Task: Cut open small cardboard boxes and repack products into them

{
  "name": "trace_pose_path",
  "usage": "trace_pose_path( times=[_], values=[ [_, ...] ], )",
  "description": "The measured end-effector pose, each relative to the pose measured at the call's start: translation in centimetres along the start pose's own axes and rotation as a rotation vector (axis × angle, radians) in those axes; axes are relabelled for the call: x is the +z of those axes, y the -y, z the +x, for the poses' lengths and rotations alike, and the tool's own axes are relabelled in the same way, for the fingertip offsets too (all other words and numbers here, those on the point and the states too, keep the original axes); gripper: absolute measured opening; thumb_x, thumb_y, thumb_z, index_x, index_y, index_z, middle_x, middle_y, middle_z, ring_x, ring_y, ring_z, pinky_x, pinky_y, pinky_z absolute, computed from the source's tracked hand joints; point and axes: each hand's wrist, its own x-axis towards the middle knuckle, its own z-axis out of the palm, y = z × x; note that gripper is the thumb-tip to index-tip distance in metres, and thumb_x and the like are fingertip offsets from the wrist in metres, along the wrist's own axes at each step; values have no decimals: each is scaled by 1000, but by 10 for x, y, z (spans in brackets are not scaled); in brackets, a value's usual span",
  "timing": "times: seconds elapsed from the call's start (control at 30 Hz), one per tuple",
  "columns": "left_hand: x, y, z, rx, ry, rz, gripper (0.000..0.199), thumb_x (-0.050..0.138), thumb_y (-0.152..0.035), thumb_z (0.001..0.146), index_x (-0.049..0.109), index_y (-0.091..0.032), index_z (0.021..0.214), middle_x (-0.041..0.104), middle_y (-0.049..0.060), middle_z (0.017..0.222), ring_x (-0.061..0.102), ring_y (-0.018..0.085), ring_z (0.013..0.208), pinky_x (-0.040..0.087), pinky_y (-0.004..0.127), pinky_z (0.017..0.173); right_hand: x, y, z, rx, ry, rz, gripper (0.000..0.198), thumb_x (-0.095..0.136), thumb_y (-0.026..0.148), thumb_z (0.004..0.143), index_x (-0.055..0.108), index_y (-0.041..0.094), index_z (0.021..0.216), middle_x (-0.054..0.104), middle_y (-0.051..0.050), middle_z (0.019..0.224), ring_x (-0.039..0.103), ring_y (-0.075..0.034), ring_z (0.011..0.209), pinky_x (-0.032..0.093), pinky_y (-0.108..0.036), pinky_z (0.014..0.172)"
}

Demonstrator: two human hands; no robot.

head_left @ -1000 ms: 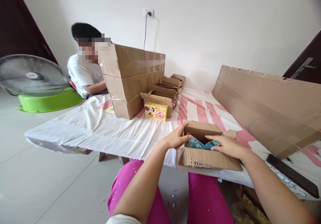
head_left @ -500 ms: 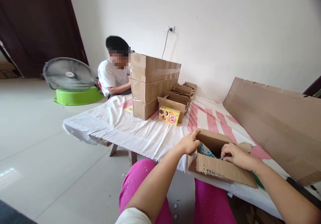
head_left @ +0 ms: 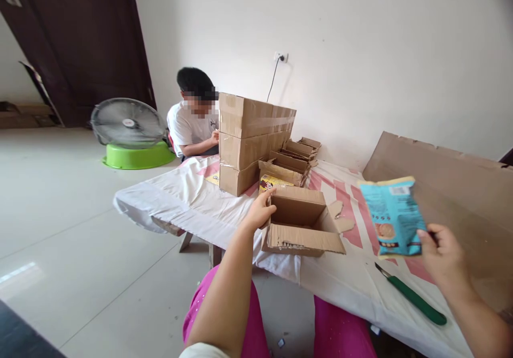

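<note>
My right hand (head_left: 443,248) pinches a blue snack packet (head_left: 393,216) by its lower right corner, holding it up over the right side of the table. My left hand (head_left: 261,208) grips the left wall of an open cardboard box (head_left: 306,240), thumb on the inner side. Its flaps are folded outward, and nothing shows inside it, though part of the bottom is hidden by the front flap. Below the packet lies a knife with a green handle (head_left: 417,299), its blade pointing to the upper left.
Taped cartons (head_left: 240,147) stand stacked behind the box. Beside them are several open cartons (head_left: 290,160) and a partly hidden yellow box (head_left: 268,183). A large cardboard sheet (head_left: 436,197) leans at right. A co-worker (head_left: 192,123) sits behind the stack, near a fan (head_left: 127,123).
My right hand has come out of the cardboard box with the blue snack packet, moving right. My left hand has shifted the box left and away, uncovering the green-handled knife.
</note>
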Motion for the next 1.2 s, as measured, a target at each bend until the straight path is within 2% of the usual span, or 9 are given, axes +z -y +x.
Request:
trace_pose_path(
  times=[0.2, 0.37, 0.43, 0.53, 0.6, 0.67, 0.8, 1.0, 1.2],
  values=[
    [-10, 2, -1, -71, -477, -56, 28, 57, -33, 80, 63, -16, 102, 64, 10, 106, 58, 25, 105, 43, 42, 97, 58, -40, -63, 32, 396, 18, 34, 45, 54, 76, 59, 23, 81, 69, -5, 74, 64, -24, 64, 49, -36, 60],
    [-16, -59, -51, 228, -828, -116, 12, 53, -29, 87, 59, -19, 93, 59, 4, 91, 56, 18, 86, 46, 33, 82, 80, -40, -96, -178, 94, -108, 54, 47, 62, 81, 61, 16, 106, 67, -16, 105, 61, -34, 101, 47, -48, 87],
    [-8, -92, -82, 530, -663, -256, 7, 52, -24, 89, 58, -21, 92, 58, 2, 84, 56, 15, 77, 46, 28, 73, 84, -34, -107, -218, -43, -140, 63, 46, 64, 83, 59, 12, 114, 62, -22, 116, 56, -38, 110, 42, -53, 94],
    [20, -125, -119, 814, 46, -347, 19, 44, -26, 94, 59, -25, 106, 64, 2, 80, 62, 14, 73, 50, 25, 70, 92, -32, -121, -200, -161, -127, 76, 47, 68, 81, 55, 5, 122, 54, -29, 125, 49, -43, 121, 38, -57, 98],
    [47, -128, -127, 733, 572, -125, 37, 53, -36, 91, 52, -29, 127, 70, 3, 90, 67, 16, 78, 52, 25, 74, 98, -35, -127, -150, -184, -113, 81, 48, 70, 79, 53, 4, 126, 50, -32, 129, 45, -45, 125, 36, -59, 98],
    [76, -114, -121, 471, 804, 203, 75, 64, -47, 81, 32, -28, 146, 72, 7, 99, 70, 24, 83, 55, 33, 74, 101, -41, -129, -89, -157, -114, 82, 47, 72, 78, 55, 5, 124, 49, -31, 131, 44, -46, 125, 36, -61, 98],
    [106, -58, -80, 9, 652, 586, 74, 68, -34, 75, 41, -27, 143, 69, 14, 115, 66, 35, 104, 51, 43, 87, 105, -53, -127, -76, -120, -103, 79, 43, 76, 77, 61, 8, 113, 54, -29, 123, 49, -44, 121, 38, -59, 97],
    [67, 7, -25, -194, 458, 621, 27, 57, -34, 82, 71, -23, 103, 70, 12, 113, 64, 33, 107, 50, 40, 88, 106, -59, -128, -143, -106, -80, 68, 43, 71, 82, 61, 10, 105, 58, -27, 116, 52, -42, 115, 41, -58, 93],
    [46, 21, -20, -322, 240, 627, 32, 52, -40, 84, 72, -15, 87, 71, 21, 102, 66, 39, 99, 48, 46, 82, 109, -64, -130, -136, -91, -53, 65, 45, 70, 82, 60, 11, 105, 58, -25, 116, 53, -40, 113, 42, -56, 93]
  ],
)
